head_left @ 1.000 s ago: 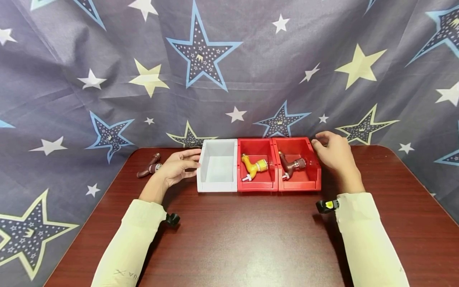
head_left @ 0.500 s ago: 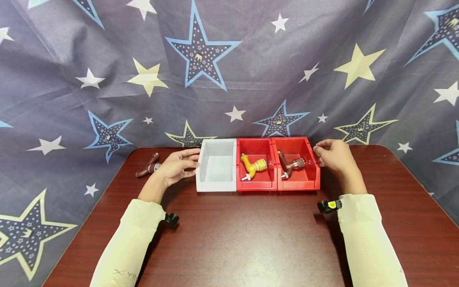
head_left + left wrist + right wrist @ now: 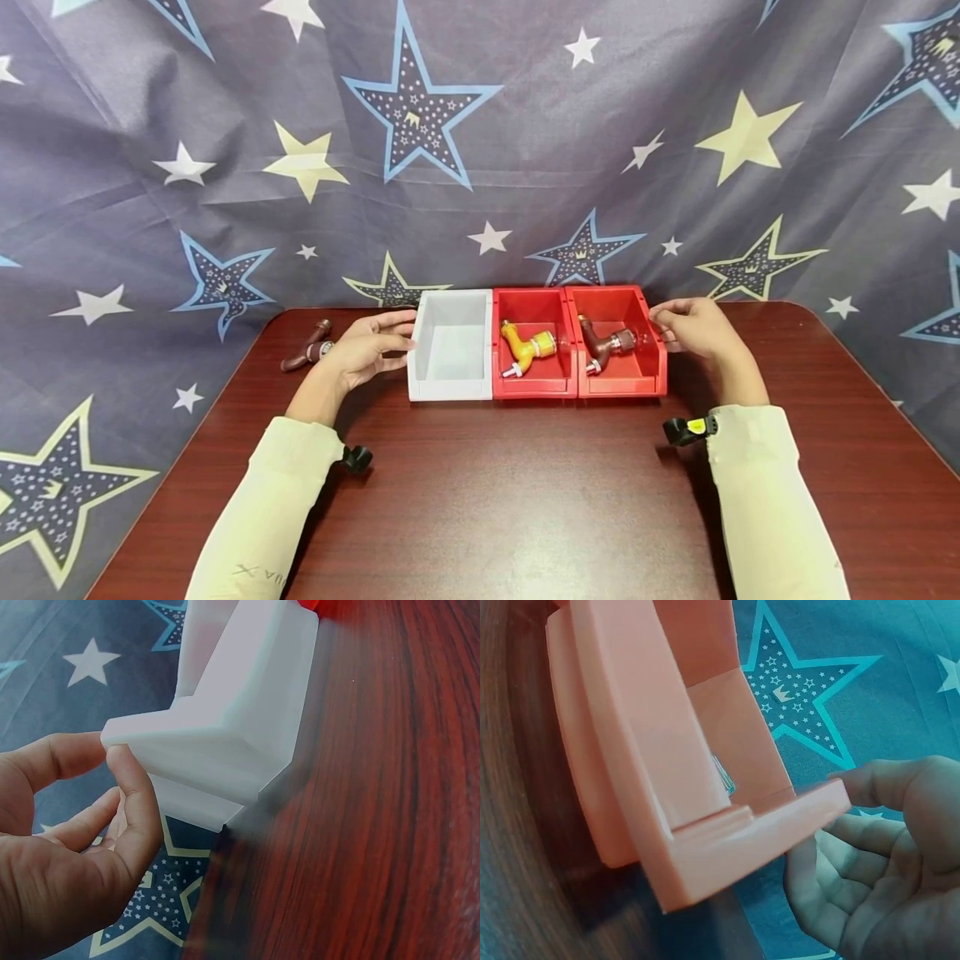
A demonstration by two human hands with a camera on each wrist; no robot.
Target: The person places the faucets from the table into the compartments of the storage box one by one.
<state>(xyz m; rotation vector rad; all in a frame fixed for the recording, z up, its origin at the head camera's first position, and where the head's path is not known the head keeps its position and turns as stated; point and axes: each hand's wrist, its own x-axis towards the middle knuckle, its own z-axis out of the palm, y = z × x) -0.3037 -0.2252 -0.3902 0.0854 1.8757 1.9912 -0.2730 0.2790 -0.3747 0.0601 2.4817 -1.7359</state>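
Three open-front bins stand side by side in the head view: a white bin (image 3: 452,389), a middle red bin (image 3: 535,387) and a right red bin (image 3: 622,387). My left hand (image 3: 366,348) touches the outer side of the white bin, its fingertips at the rim corner in the left wrist view. My right hand (image 3: 696,332) rests its fingertips on the outer side of the right red bin, thumb at the rim end. A yellow faucet (image 3: 525,350) lies in the middle bin and a brown faucet (image 3: 600,346) in the right one. The white bin holds nothing.
Another brown faucet (image 3: 307,348) lies on the dark red wooden table (image 3: 510,500) at the far left, behind my left wrist. A grey curtain (image 3: 540,150) with stars hangs right behind the bins.
My right hand has come down from the back corner of the right red bin and now touches its outer side. The left hand, bins and faucets stay in place.
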